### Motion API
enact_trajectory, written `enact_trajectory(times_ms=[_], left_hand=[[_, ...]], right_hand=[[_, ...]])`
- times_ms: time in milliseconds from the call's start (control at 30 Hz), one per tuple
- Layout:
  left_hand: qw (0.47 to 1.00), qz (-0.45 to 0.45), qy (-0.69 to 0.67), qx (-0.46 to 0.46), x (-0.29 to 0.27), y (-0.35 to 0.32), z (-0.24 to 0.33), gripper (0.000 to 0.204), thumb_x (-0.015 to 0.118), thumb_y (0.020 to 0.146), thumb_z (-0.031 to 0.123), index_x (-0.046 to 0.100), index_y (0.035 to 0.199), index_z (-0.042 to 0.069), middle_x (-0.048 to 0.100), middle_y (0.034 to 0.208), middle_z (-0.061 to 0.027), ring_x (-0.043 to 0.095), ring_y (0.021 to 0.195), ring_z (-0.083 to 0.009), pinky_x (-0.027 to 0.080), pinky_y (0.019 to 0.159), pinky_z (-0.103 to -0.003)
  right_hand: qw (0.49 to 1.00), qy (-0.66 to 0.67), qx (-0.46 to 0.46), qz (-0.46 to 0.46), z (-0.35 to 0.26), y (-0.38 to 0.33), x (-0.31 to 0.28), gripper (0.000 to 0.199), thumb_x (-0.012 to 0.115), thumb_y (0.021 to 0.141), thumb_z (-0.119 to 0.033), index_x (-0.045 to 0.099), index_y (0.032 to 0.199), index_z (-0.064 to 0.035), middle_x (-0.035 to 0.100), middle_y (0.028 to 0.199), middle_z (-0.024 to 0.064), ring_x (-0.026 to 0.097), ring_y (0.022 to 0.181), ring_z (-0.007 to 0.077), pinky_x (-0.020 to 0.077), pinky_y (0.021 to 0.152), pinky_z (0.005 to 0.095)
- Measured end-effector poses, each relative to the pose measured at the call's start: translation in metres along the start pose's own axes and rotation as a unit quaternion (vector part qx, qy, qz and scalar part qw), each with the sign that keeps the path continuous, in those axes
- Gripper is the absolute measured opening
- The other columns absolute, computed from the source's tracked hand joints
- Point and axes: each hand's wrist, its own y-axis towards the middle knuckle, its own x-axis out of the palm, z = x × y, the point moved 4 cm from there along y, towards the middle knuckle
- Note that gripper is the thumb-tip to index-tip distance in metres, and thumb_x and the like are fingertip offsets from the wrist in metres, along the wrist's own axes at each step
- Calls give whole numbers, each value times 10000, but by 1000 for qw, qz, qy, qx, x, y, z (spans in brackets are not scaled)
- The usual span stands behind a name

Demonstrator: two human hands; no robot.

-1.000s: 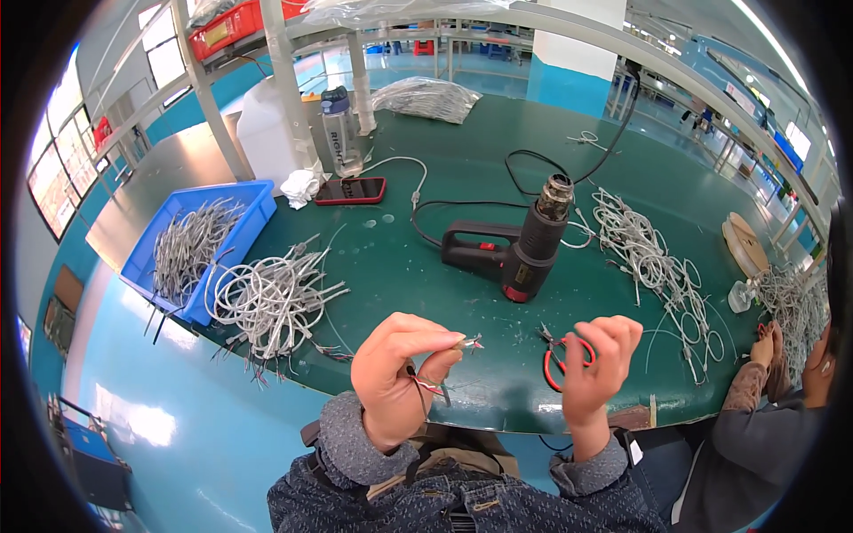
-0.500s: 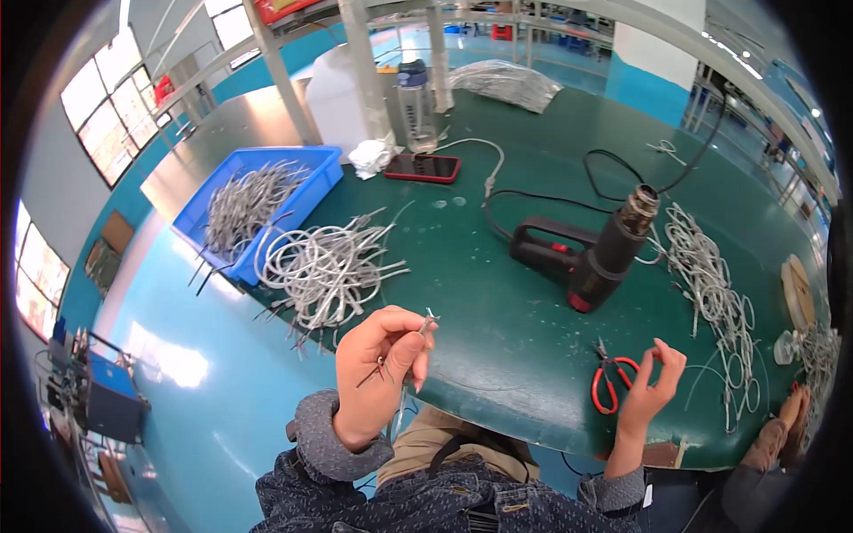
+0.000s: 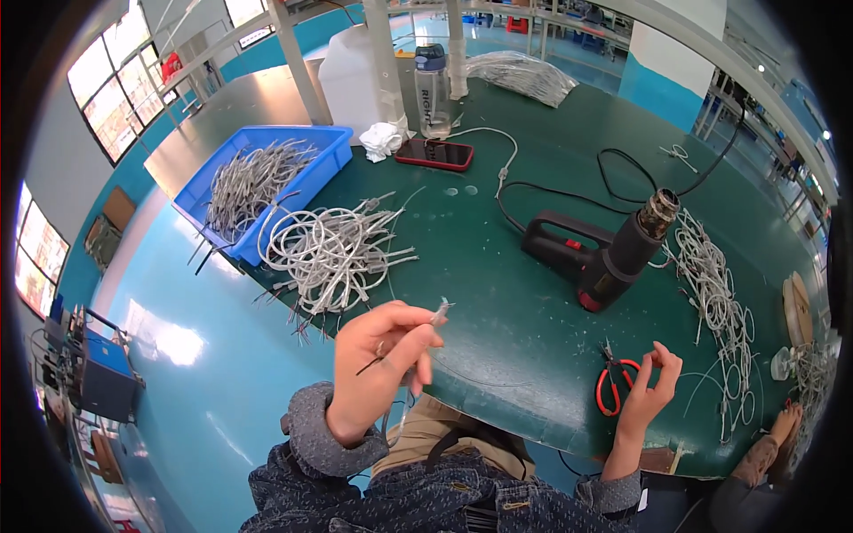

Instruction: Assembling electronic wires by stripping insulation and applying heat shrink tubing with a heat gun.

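My left hand pinched a thin grey cable by its connector end, raised off the green table for a closer look. My right hand rested spread beside the red-handled scissors, within easy reach for trimming.

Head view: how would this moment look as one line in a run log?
left hand: pinches thin cable | right hand: open beside red scissors | heat gun: lying on green table
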Motion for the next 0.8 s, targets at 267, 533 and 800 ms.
enact_trajectory(times_ms=[267, 533, 800], left_hand=[[821, 199, 396, 361, -73, 58, 56, 151, 484, 892, 0, 559, 1022, 17, 587, 838, -86, 585, 698, -165, 449, 595, -242], [732, -135, 642, 187, -102, 137, -59, 364, 631, 730, 26, 562, 1086, 66, 584, 977, -129, 552, 945, -306, 449, 785, -379], [766, -119, 600, 198, -102, 109, -20, 700, 741, 627, 23, 464, 1269, 45, 491, 1199, -155, 449, 1135, -333, 382, 969, -378]], right_hand=[[999, 11, 24, -23, 6, -3, -2, 224, 506, 830, 70, 562, 1038, 9, 477, 822, 68, 490, 743, 166, 421, 702, 276], [999, 15, 25, -28, 5, -2, 7, 237, 508, 815, 84, 568, 1032, 8, 488, 820, 75, 495, 723, 173, 430, 670, 284], [999, 31, 42, -15, 5, 0, 2, 240, 532, 786, 87, 595, 994, -16, 503, 787, 97, 517, 724, 214, 432, 636, 303]])
